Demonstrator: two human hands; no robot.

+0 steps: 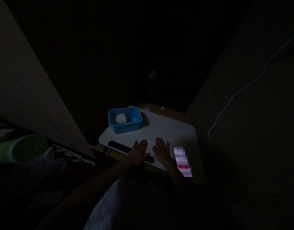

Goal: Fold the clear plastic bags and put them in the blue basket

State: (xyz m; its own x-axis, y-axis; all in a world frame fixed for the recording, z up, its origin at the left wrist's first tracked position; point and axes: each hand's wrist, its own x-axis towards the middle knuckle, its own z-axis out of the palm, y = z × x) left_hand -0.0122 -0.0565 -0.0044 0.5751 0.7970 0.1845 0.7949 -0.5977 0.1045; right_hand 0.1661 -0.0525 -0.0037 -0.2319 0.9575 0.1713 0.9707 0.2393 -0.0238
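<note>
lower centre: your left hand (pixel 138 153) and right hand (pixel 162 151), palms down, fingers straight and gripping nothing visible, flank the pale sheet (pixel 150 146) (dimly lit); uneven pressure could crease it.

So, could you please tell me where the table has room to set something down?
The widest bare patch of table lies between the blue basket, the right hand and the far right corner. Crowded: the near side, with left hand, white piece and lit phone.

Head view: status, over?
Left hand, right hand open, palms down. Pale flat sheet between. Blue rectangular plastic basket, lit black-edged phone clear of hands.
</note>
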